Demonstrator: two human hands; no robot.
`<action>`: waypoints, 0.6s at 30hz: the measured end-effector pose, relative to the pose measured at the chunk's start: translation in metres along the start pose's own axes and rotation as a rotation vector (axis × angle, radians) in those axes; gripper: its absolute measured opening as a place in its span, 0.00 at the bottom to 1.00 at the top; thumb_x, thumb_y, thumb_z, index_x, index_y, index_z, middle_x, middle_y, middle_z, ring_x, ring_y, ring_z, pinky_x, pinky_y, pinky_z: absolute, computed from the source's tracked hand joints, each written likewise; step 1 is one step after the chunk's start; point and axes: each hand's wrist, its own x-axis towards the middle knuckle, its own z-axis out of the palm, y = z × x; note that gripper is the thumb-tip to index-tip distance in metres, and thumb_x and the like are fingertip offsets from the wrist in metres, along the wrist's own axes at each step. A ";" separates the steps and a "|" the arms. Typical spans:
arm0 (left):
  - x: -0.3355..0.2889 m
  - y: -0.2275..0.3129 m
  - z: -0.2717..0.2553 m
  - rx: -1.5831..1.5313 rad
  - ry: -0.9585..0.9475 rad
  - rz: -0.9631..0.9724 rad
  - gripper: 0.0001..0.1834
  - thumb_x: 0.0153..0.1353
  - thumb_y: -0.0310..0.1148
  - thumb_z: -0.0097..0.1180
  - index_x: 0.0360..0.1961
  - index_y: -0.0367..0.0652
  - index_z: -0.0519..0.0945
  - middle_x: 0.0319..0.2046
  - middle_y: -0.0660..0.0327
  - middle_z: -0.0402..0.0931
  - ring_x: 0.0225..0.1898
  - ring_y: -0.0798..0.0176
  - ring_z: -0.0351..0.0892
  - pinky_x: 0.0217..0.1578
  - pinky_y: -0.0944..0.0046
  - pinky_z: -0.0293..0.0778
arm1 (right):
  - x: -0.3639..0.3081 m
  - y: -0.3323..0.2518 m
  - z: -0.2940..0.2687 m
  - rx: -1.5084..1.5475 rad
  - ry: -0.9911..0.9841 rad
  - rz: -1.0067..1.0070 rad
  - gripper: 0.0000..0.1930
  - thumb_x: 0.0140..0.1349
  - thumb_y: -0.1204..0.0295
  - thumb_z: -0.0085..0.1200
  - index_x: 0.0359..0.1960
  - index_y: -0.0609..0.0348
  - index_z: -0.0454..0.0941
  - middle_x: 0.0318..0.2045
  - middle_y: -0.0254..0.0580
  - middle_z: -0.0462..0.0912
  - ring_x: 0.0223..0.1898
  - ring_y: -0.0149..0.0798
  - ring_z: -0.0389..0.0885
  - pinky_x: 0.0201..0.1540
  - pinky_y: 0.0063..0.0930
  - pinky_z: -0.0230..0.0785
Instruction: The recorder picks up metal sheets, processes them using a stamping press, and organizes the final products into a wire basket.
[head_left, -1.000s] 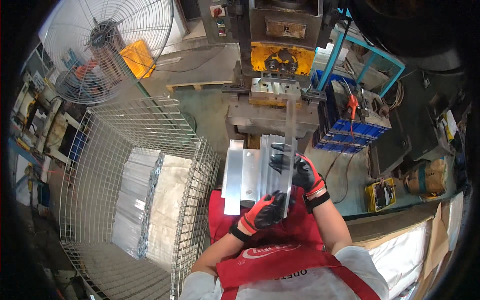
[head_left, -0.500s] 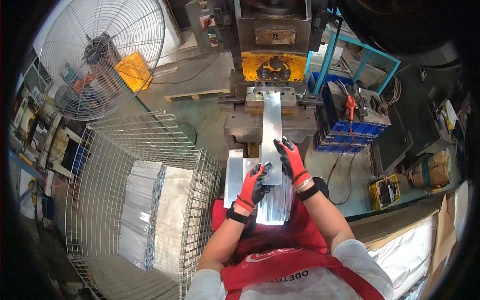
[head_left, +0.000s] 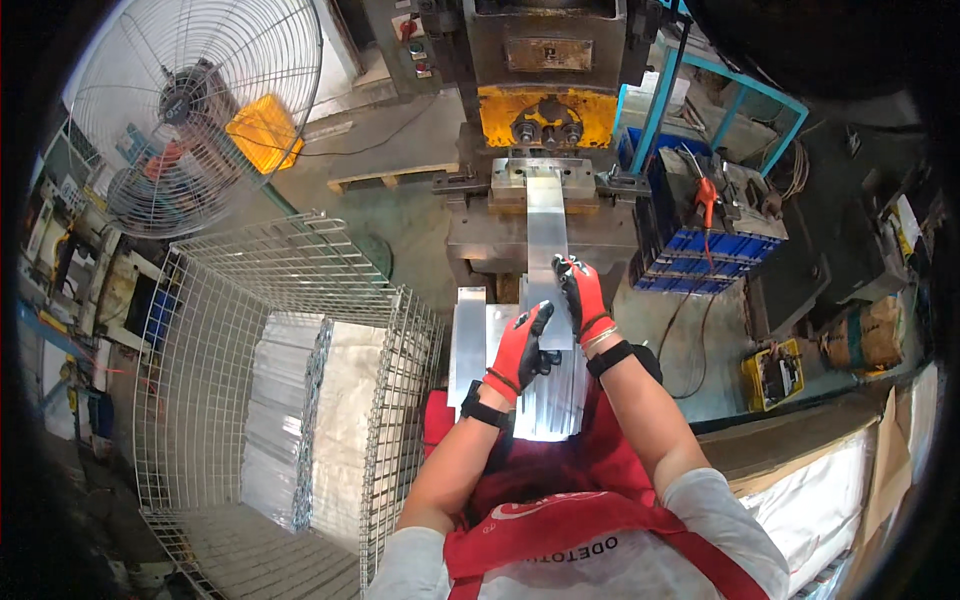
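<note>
A long flat metal strip (head_left: 547, 235) points away from me, its far end on the die block (head_left: 510, 180) of a press. My right hand (head_left: 583, 295), in a red and black glove, grips the strip's right edge near its close end. At the strip's near left corner is my left hand (head_left: 522, 350), gloved alike, its fingers spread apart; contact with the strip is hard to make out. Below both hands lies a stack of similar strips (head_left: 548, 405). More metal pieces (head_left: 468, 335) lie just left of it.
A wire mesh cage (head_left: 190, 420) holding stacked strips (head_left: 283, 400) stands on the left, behind it a large fan (head_left: 185, 105). Right of the press (head_left: 550, 115) are blue crates (head_left: 690, 265) with tools on top. A yellow basket (head_left: 772, 377) sits farther right.
The strip has slid forward, its far end now deeper on the die block. My left hand has loosened, its fingers spreading, and shifted slightly right. My right hand has moved a little forward.
</note>
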 end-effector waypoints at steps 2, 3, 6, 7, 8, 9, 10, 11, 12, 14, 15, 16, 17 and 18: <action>0.000 -0.004 -0.005 -0.029 0.004 0.006 0.12 0.55 0.43 0.50 0.30 0.46 0.72 0.16 0.66 0.68 0.08 0.69 0.68 0.06 0.74 0.59 | -0.005 -0.003 0.002 0.048 -0.019 0.154 0.10 0.56 0.65 0.47 0.21 0.55 0.70 0.18 0.21 0.65 0.21 0.19 0.59 0.23 0.18 0.52; 0.001 -0.002 -0.005 -0.039 -0.017 -0.024 0.12 0.55 0.43 0.50 0.29 0.45 0.72 0.16 0.66 0.68 0.08 0.69 0.67 0.06 0.74 0.59 | -0.005 -0.006 -0.003 0.030 -0.036 0.186 0.09 0.57 0.66 0.47 0.25 0.57 0.73 0.22 0.23 0.69 0.24 0.20 0.63 0.26 0.17 0.56; 0.000 0.001 -0.002 -0.026 -0.057 -0.045 0.11 0.55 0.42 0.49 0.27 0.46 0.72 0.15 0.66 0.68 0.08 0.70 0.67 0.06 0.74 0.58 | -0.009 -0.005 -0.005 0.165 -0.095 0.120 0.13 0.58 0.67 0.45 0.40 0.62 0.74 0.35 0.32 0.76 0.36 0.24 0.71 0.40 0.19 0.61; -0.003 0.004 0.002 -0.002 -0.057 -0.031 0.11 0.55 0.42 0.49 0.26 0.46 0.72 0.15 0.66 0.68 0.08 0.70 0.67 0.06 0.74 0.58 | -0.007 -0.004 -0.008 0.152 -0.134 0.091 0.14 0.59 0.67 0.44 0.41 0.63 0.73 0.36 0.32 0.76 0.38 0.24 0.71 0.42 0.19 0.61; -0.004 0.006 0.004 0.022 -0.059 -0.017 0.11 0.55 0.42 0.49 0.26 0.46 0.72 0.15 0.66 0.68 0.09 0.70 0.67 0.06 0.74 0.58 | -0.004 -0.003 -0.009 0.138 -0.172 0.061 0.15 0.59 0.67 0.44 0.43 0.63 0.72 0.38 0.33 0.76 0.39 0.25 0.71 0.43 0.20 0.60; -0.003 0.005 0.002 -0.004 -0.055 -0.034 0.12 0.56 0.42 0.49 0.27 0.45 0.72 0.15 0.66 0.68 0.09 0.70 0.67 0.06 0.74 0.59 | -0.005 -0.007 -0.004 0.125 -0.149 0.078 0.14 0.59 0.65 0.44 0.39 0.62 0.74 0.33 0.30 0.74 0.35 0.23 0.68 0.38 0.19 0.59; -0.001 0.003 -0.001 -0.030 -0.052 -0.052 0.12 0.56 0.42 0.48 0.28 0.44 0.73 0.15 0.66 0.68 0.09 0.70 0.68 0.06 0.74 0.59 | -0.005 -0.011 0.000 0.111 -0.126 0.095 0.13 0.59 0.64 0.45 0.35 0.61 0.75 0.28 0.26 0.72 0.30 0.22 0.65 0.33 0.19 0.58; 0.000 0.002 -0.004 -0.056 -0.050 -0.070 0.13 0.56 0.42 0.48 0.29 0.43 0.73 0.15 0.66 0.68 0.09 0.70 0.68 0.07 0.74 0.59 | -0.006 -0.015 0.004 0.097 -0.102 0.112 0.14 0.58 0.62 0.46 0.31 0.60 0.76 0.24 0.23 0.71 0.25 0.21 0.62 0.28 0.18 0.57; 0.000 0.000 -0.004 -0.040 -0.054 -0.036 0.13 0.56 0.42 0.48 0.29 0.43 0.73 0.16 0.66 0.68 0.09 0.70 0.68 0.07 0.74 0.59 | -0.006 -0.015 0.003 0.109 -0.108 0.135 0.13 0.58 0.62 0.46 0.30 0.60 0.76 0.24 0.23 0.71 0.25 0.21 0.62 0.28 0.18 0.57; 0.001 -0.002 -0.004 -0.008 -0.061 0.033 0.14 0.56 0.43 0.47 0.29 0.43 0.73 0.16 0.65 0.68 0.10 0.70 0.69 0.07 0.74 0.60 | -0.007 -0.016 0.002 0.134 -0.121 0.180 0.13 0.58 0.62 0.46 0.30 0.60 0.76 0.23 0.22 0.70 0.25 0.20 0.62 0.28 0.18 0.57; 0.001 -0.002 -0.004 0.001 -0.065 0.021 0.13 0.56 0.43 0.48 0.29 0.43 0.73 0.16 0.65 0.68 0.10 0.70 0.69 0.07 0.74 0.60 | -0.005 -0.014 -0.001 0.102 -0.133 0.197 0.13 0.59 0.63 0.45 0.33 0.61 0.75 0.27 0.25 0.72 0.29 0.21 0.64 0.32 0.18 0.58; 0.001 -0.002 -0.004 0.011 -0.069 0.010 0.13 0.56 0.43 0.48 0.28 0.44 0.73 0.16 0.65 0.68 0.10 0.69 0.69 0.07 0.74 0.60 | -0.003 -0.012 -0.005 0.070 -0.146 0.214 0.14 0.59 0.64 0.45 0.37 0.62 0.75 0.31 0.28 0.74 0.33 0.22 0.67 0.36 0.18 0.59; 0.001 -0.001 -0.004 0.020 -0.073 -0.001 0.13 0.56 0.43 0.48 0.28 0.44 0.73 0.16 0.65 0.69 0.10 0.69 0.69 0.07 0.74 0.60 | -0.001 -0.009 -0.008 0.037 -0.159 0.232 0.15 0.59 0.65 0.44 0.40 0.62 0.74 0.35 0.31 0.76 0.37 0.22 0.70 0.41 0.19 0.61; 0.001 -0.001 -0.004 0.014 -0.054 -0.018 0.13 0.56 0.43 0.48 0.28 0.44 0.73 0.16 0.65 0.69 0.10 0.69 0.69 0.07 0.74 0.59 | -0.002 -0.009 -0.007 0.043 -0.154 0.236 0.15 0.59 0.65 0.44 0.40 0.62 0.74 0.35 0.31 0.76 0.37 0.22 0.70 0.41 0.19 0.61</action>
